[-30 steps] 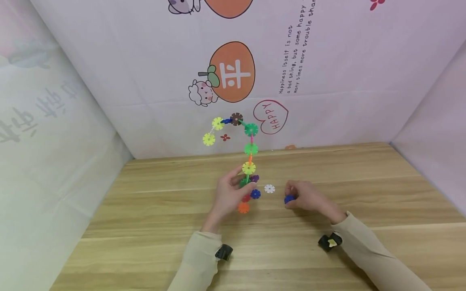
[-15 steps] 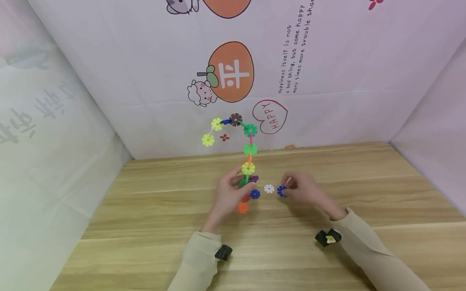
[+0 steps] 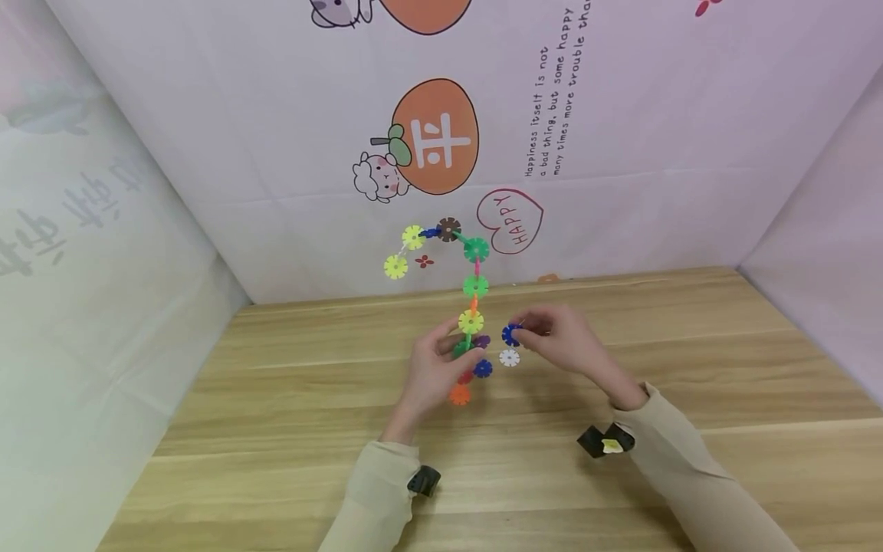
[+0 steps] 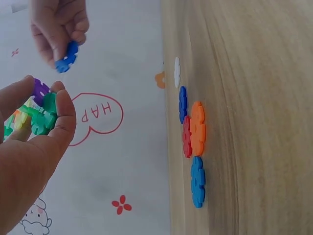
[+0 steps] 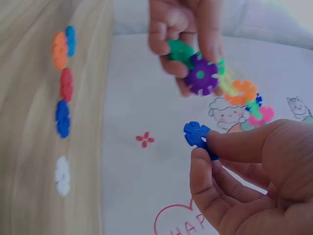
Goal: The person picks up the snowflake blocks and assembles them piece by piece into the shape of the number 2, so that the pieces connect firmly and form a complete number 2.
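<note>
My left hand [image 3: 433, 372] grips the lower end of a chain of interlocking snowflake discs [image 3: 471, 322], held up over the table. Green, yellow, orange, pink, brown and blue discs make up the chain, which rises and hooks over to the left. At its lower end a purple disc [image 5: 201, 74] sticks out beside a green disc [image 4: 45, 115] between the left fingers. Between thumb and fingertips, my right hand [image 3: 572, 345] pinches a blue snowflake disc [image 5: 196, 134]. That disc is raised, just right of the chain's lower end and apart from it.
Loose discs lie on the wooden table [image 3: 310, 460]: white [image 3: 509, 358], dark blue [image 3: 483, 369], red [image 4: 187, 137], orange [image 3: 460, 395] and lighter blue [image 4: 198, 182]. A printed cloth [image 3: 276, 153] hangs behind the table, with further cloth at both sides.
My right hand has moved left and away from me with the blue disc, from right of the white disc to just beyond it. The left hand and chain stay nearly still.
</note>
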`<state>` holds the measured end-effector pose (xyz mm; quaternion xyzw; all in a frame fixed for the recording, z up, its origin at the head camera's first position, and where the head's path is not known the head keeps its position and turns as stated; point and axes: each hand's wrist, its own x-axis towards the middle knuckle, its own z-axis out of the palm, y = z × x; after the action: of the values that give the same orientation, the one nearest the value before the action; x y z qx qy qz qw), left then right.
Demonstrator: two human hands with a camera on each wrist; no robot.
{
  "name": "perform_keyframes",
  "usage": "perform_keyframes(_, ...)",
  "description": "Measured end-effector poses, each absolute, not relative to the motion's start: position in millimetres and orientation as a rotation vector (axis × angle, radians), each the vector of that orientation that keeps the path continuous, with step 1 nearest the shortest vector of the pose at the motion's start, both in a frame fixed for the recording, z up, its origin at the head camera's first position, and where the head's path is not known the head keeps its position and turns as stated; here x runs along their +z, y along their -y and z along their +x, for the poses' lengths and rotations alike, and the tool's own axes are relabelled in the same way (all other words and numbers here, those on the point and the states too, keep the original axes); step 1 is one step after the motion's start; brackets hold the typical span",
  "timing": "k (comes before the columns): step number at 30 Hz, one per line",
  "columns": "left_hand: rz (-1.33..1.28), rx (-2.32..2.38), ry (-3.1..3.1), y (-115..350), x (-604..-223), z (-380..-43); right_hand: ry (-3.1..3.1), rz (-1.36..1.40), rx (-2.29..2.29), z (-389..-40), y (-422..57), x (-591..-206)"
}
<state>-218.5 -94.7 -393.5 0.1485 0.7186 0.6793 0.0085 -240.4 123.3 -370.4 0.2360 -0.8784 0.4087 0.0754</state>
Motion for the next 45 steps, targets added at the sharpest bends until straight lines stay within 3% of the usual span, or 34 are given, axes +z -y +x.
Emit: perform_keyframes(45, 0.588, 2.193, -2.225, 93.3, -400.6, -220.6, 2.340, 0.854, 1.339, -235.3, -95.6, -372.1)
